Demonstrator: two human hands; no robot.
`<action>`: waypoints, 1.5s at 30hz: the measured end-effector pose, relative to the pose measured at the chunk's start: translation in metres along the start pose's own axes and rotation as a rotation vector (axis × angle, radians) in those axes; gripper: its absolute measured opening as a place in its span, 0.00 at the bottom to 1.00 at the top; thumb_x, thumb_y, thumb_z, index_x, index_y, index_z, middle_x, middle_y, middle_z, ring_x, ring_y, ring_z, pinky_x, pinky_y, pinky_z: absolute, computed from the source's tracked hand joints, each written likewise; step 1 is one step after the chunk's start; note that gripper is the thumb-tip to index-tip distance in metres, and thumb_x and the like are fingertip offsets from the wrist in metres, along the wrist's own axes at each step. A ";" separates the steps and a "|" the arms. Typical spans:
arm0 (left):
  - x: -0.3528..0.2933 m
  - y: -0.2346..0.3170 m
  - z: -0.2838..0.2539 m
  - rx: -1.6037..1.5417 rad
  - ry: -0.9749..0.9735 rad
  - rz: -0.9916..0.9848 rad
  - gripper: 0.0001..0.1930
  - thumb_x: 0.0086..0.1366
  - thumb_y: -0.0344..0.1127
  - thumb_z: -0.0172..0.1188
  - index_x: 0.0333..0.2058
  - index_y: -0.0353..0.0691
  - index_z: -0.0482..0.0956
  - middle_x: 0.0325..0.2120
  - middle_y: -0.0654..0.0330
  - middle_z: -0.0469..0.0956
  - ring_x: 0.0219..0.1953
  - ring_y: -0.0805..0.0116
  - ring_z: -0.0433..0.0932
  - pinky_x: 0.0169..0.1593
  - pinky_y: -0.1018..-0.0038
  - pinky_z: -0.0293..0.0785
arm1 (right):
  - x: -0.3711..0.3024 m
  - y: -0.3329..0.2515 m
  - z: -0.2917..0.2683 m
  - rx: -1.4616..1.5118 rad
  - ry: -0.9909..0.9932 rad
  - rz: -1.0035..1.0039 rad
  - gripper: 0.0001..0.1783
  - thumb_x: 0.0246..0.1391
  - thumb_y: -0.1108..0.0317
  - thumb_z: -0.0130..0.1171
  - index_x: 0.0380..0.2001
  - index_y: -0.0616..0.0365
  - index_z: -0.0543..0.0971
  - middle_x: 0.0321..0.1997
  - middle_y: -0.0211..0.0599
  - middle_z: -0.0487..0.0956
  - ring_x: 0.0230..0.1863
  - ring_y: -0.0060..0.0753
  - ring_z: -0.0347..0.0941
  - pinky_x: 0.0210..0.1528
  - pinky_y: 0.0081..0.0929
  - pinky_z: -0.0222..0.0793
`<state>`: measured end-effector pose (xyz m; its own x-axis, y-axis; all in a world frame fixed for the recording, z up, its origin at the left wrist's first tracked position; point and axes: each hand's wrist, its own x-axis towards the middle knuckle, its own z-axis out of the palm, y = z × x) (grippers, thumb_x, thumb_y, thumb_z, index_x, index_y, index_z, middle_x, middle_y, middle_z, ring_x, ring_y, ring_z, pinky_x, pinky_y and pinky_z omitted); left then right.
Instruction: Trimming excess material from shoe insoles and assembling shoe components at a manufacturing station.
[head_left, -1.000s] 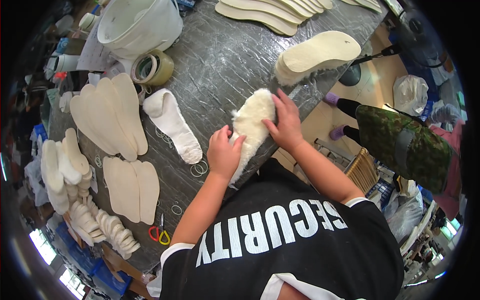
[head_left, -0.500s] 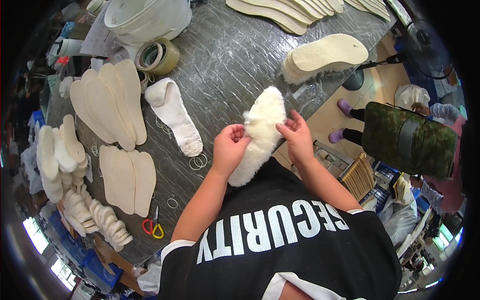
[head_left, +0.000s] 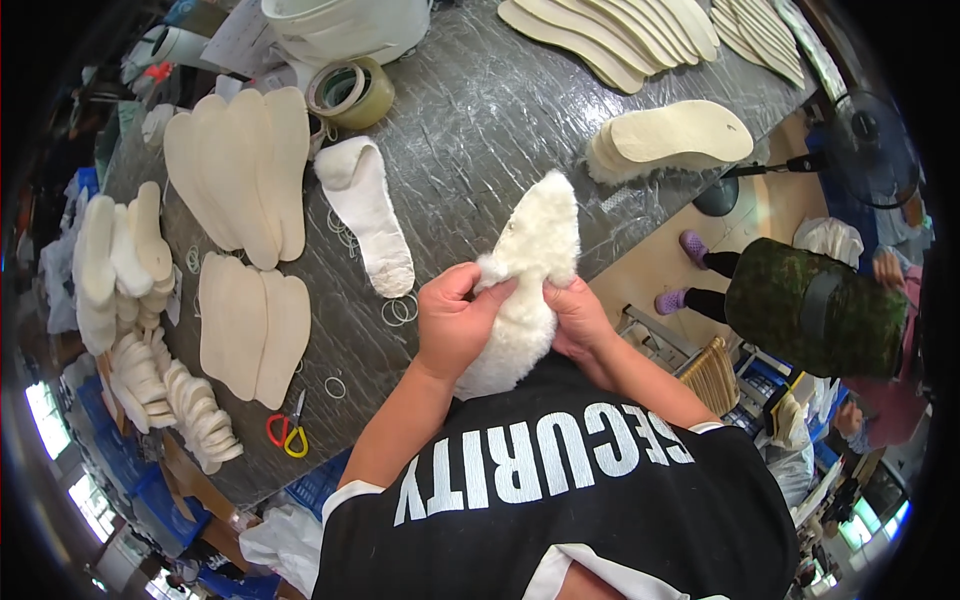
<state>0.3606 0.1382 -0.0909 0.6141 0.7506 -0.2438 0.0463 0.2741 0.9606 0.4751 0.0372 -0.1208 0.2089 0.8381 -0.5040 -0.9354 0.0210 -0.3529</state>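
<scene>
A cream fleece insole (head_left: 540, 225), fluffy side up, is held between my two hands in front of my chest, its narrow tip pointing away from me. My left hand (head_left: 458, 318) is closed on its left edge, thumb and fingers pinching a tuft of fleece. On the opposite edge, my right hand (head_left: 583, 322) grips with the thumb on top and the fingers largely hidden beneath. To the left on the table lies a white insole (head_left: 365, 210) with its far end folded over. Beyond my right hand sits a small stack of insoles (head_left: 680, 135), smooth side up.
Fanned insoles (head_left: 240, 170) and a smaller set (head_left: 253, 330) cover the table's left. Scissors (head_left: 290, 430) lie near its front edge, with rubber bands (head_left: 400, 311) around. Tape rolls (head_left: 352, 92) stand by a white bucket (head_left: 345, 30). A person (head_left: 820, 310) works at the right.
Both hands have closed in on the insole's middle; my right fingers, spread before, now grip its edge. The view has shifted slightly. The person at right has moved a hand.
</scene>
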 end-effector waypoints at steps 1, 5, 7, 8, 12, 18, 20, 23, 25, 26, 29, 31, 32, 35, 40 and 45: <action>-0.003 -0.009 -0.004 0.001 0.012 0.008 0.07 0.60 0.15 0.52 0.33 0.28 0.78 0.30 0.54 0.82 0.34 0.71 0.81 0.42 0.77 0.78 | -0.001 0.001 0.002 0.029 -0.052 0.020 0.25 0.56 0.74 0.58 0.57 0.57 0.69 0.58 0.35 0.73 0.60 0.35 0.67 0.64 0.40 0.59; -0.002 0.016 -0.016 0.401 -0.107 0.540 0.08 0.50 0.21 0.64 0.32 0.36 0.82 0.24 0.58 0.79 0.25 0.68 0.77 0.33 0.76 0.74 | -0.001 -0.014 -0.007 -0.187 -0.323 0.087 0.34 0.51 0.69 0.64 0.61 0.56 0.65 0.62 0.45 0.69 0.63 0.44 0.65 0.66 0.45 0.57; -0.005 -0.035 0.006 0.343 0.191 0.828 0.10 0.53 0.22 0.60 0.35 0.39 0.81 0.28 0.66 0.80 0.29 0.72 0.76 0.41 0.76 0.74 | 0.002 -0.029 0.006 -0.166 -0.459 0.228 0.38 0.49 0.65 0.66 0.63 0.56 0.64 0.65 0.56 0.64 0.65 0.47 0.62 0.68 0.49 0.53; -0.003 -0.037 0.014 0.307 0.332 0.968 0.11 0.54 0.22 0.58 0.37 0.41 0.81 0.30 0.70 0.80 0.31 0.74 0.76 0.45 0.76 0.73 | 0.005 -0.032 0.009 -0.157 -0.462 0.253 0.37 0.49 0.66 0.66 0.62 0.56 0.64 0.64 0.55 0.64 0.64 0.47 0.63 0.67 0.48 0.54; -0.015 0.001 -0.018 0.303 0.316 0.778 0.10 0.59 0.26 0.54 0.40 0.38 0.78 0.33 0.67 0.79 0.32 0.75 0.76 0.43 0.78 0.73 | 0.008 -0.046 0.016 -0.112 -0.450 0.329 0.35 0.49 0.69 0.65 0.61 0.58 0.65 0.61 0.51 0.68 0.61 0.45 0.67 0.64 0.45 0.60; -0.036 0.069 -0.026 0.330 0.297 0.400 0.13 0.70 0.32 0.47 0.48 0.32 0.73 0.37 0.59 0.77 0.34 0.76 0.75 0.38 0.81 0.72 | 0.015 -0.052 0.027 -0.028 -0.476 0.450 0.32 0.49 0.75 0.63 0.59 0.61 0.66 0.56 0.46 0.74 0.55 0.42 0.73 0.59 0.41 0.68; -0.041 0.078 -0.022 0.339 0.301 0.342 0.14 0.71 0.33 0.46 0.49 0.31 0.72 0.38 0.58 0.77 0.35 0.76 0.75 0.37 0.82 0.72 | 0.016 -0.051 0.029 0.018 -0.530 0.482 0.31 0.50 0.76 0.62 0.59 0.62 0.66 0.55 0.44 0.74 0.55 0.42 0.73 0.59 0.42 0.69; -0.045 0.069 -0.014 0.081 0.103 0.053 0.11 0.69 0.33 0.52 0.43 0.32 0.76 0.28 0.62 0.76 0.28 0.80 0.72 0.32 0.82 0.69 | 0.010 -0.045 0.024 -0.051 -0.513 0.413 0.31 0.51 0.76 0.61 0.59 0.62 0.65 0.56 0.45 0.73 0.56 0.42 0.72 0.60 0.42 0.68; -0.041 0.063 -0.008 0.161 0.055 0.024 0.08 0.67 0.32 0.56 0.38 0.33 0.78 0.24 0.65 0.76 0.26 0.81 0.72 0.30 0.83 0.66 | 0.005 -0.043 0.022 -0.043 -0.523 0.413 0.31 0.51 0.76 0.61 0.59 0.62 0.65 0.57 0.45 0.73 0.57 0.43 0.72 0.61 0.43 0.67; -0.038 0.062 -0.002 0.043 0.126 0.027 0.06 0.66 0.31 0.58 0.34 0.33 0.79 0.22 0.67 0.76 0.24 0.82 0.70 0.30 0.84 0.65 | 0.004 -0.043 0.020 -0.030 -0.524 0.409 0.31 0.52 0.76 0.61 0.59 0.62 0.65 0.57 0.45 0.73 0.57 0.43 0.71 0.61 0.43 0.67; -0.038 0.051 0.002 -0.305 0.110 0.018 0.08 0.65 0.32 0.60 0.34 0.31 0.78 0.25 0.67 0.77 0.26 0.82 0.71 0.31 0.83 0.68 | 0.005 -0.038 0.017 0.013 -0.550 0.426 0.30 0.52 0.76 0.61 0.59 0.63 0.65 0.57 0.45 0.72 0.58 0.43 0.70 0.61 0.44 0.66; -0.042 0.050 0.002 -0.315 0.116 -0.003 0.08 0.64 0.31 0.60 0.35 0.31 0.78 0.25 0.66 0.77 0.27 0.82 0.72 0.33 0.83 0.69 | 0.004 -0.037 0.016 -0.009 -0.541 0.418 0.30 0.52 0.76 0.61 0.59 0.63 0.66 0.57 0.44 0.72 0.58 0.43 0.70 0.61 0.44 0.66; -0.043 0.050 0.002 -0.326 0.121 -0.025 0.08 0.64 0.31 0.60 0.35 0.30 0.78 0.25 0.66 0.77 0.27 0.82 0.73 0.35 0.83 0.70 | 0.003 -0.037 0.015 -0.031 -0.531 0.411 0.30 0.52 0.76 0.61 0.59 0.63 0.66 0.57 0.44 0.72 0.57 0.43 0.71 0.61 0.44 0.66; -0.040 0.062 0.011 -0.151 0.206 0.020 0.09 0.62 0.29 0.62 0.37 0.28 0.78 0.26 0.65 0.78 0.28 0.81 0.74 0.36 0.81 0.72 | 0.000 -0.038 0.013 -0.033 -0.513 0.385 0.30 0.51 0.77 0.61 0.58 0.62 0.66 0.57 0.44 0.73 0.57 0.42 0.71 0.61 0.44 0.67; -0.045 0.055 0.004 0.058 0.182 0.014 0.12 0.57 0.27 0.66 0.38 0.27 0.78 0.28 0.63 0.79 0.27 0.81 0.74 0.33 0.80 0.74 | -0.004 -0.031 0.015 -0.145 -0.404 0.323 0.29 0.51 0.75 0.62 0.58 0.62 0.67 0.56 0.44 0.73 0.56 0.42 0.71 0.60 0.42 0.67; -0.051 0.051 -0.005 0.247 0.240 0.013 0.10 0.57 0.27 0.66 0.35 0.28 0.79 0.28 0.63 0.79 0.28 0.81 0.74 0.32 0.82 0.71 | 0.001 -0.028 0.018 -0.083 -0.369 0.396 0.29 0.51 0.72 0.63 0.57 0.62 0.68 0.55 0.43 0.74 0.55 0.41 0.72 0.60 0.41 0.67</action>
<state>0.3282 0.1171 -0.0300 0.4146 0.8810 -0.2279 0.2474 0.1319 0.9599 0.4962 0.0469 -0.0974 -0.2825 0.9091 -0.3062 -0.8933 -0.3657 -0.2613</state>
